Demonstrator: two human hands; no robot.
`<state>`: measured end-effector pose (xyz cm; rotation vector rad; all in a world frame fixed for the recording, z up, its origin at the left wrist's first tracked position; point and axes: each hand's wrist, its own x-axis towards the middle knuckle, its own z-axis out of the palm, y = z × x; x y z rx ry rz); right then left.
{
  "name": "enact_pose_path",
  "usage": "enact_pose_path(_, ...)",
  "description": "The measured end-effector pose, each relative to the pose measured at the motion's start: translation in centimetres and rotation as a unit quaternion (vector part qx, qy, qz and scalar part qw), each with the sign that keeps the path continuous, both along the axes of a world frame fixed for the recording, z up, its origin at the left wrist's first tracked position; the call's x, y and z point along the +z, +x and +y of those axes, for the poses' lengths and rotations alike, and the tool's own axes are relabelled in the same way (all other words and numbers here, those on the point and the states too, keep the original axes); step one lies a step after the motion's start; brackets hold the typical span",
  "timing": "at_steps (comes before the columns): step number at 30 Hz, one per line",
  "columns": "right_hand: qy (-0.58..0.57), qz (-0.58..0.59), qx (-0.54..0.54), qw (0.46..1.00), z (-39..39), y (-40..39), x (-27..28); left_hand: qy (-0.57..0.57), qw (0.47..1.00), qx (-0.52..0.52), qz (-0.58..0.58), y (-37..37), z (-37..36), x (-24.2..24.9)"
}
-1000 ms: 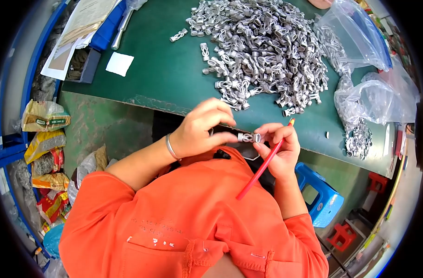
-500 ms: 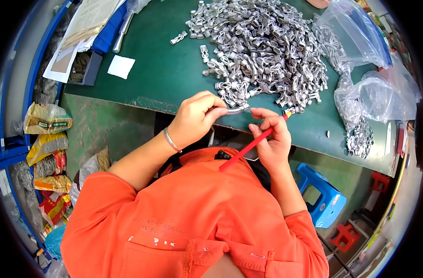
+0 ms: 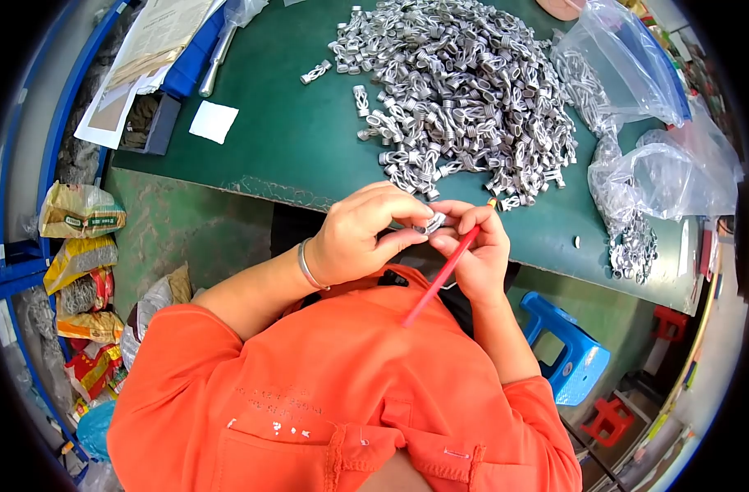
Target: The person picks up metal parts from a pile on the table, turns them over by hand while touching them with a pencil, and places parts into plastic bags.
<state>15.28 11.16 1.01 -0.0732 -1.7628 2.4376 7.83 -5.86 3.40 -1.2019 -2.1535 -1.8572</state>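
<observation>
My left hand (image 3: 366, 230), with a silver bracelet at the wrist, pinches a small grey metal piece (image 3: 429, 224) just off the table's front edge. My right hand (image 3: 479, 254) is closed around a long red stick (image 3: 442, 283) with a yellow tip, and its fingertips touch the same small piece from the right. The fingertips partly hide that piece. Beyond both hands a large pile of grey looped metal pieces (image 3: 473, 90) lies on the green table (image 3: 292, 123).
A white paper square (image 3: 214, 120), a grey bin (image 3: 157, 127) and papers (image 3: 137, 66) are at the table's left. Clear plastic bags (image 3: 670, 168) lie at the right. A blue stool (image 3: 578, 361) stands below the table's right part. Packets (image 3: 83, 211) line the left shelf.
My hands have come together at the small piece, which is now lower and more turned. The red stick has swung a little downward and steeper with my right hand.
</observation>
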Motion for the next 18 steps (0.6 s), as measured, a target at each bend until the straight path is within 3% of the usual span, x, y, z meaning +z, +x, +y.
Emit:
enact_pose_path(2,-0.042,-0.026,-0.006,0.999,0.1,0.0,0.1,0.021,0.995,-0.024,0.092,-0.3,0.2,0.0)
enact_pose_path(4,-0.079,-0.071,0.005,0.994,0.5,0.0,0.2,0.012,0.995,-0.043,0.086,-0.2,0.1,0.0)
enact_pose_path(6,-0.085,-0.036,-0.004,0.996,0.1,-0.2,0.5,-0.017,0.994,-0.09,0.059,-0.2,0.2,-0.4)
enact_pose_path(8,0.029,0.038,-0.067,0.997,-0.3,-0.2,0.9,-0.055,0.994,-0.098,0.002,0.2,0.1,-0.1)
enact_pose_path(10,0.112,0.101,-0.085,0.985,-0.5,-0.2,1.0,-0.025,0.972,-0.095,-0.214,0.4,0.3,-1.2)
enact_pose_path(12,0.204,0.166,-0.095,0.96,-0.5,-0.2,0.8,-0.038,0.97,-0.091,-0.221,0.3,0.3,-2.1)
enact_pose_path(16,0.212,0.188,-0.125,0.951,-0.8,-0.1,1.2,-0.002,0.981,-0.085,-0.173,0.2,0.7,-2.1)
enact_pose_path(18,0.354,0.25,-0.114,0.894,-0.2,-0.3,1.7,0.011,0.983,-0.077,-0.165,0.3,0.8,-2.1)
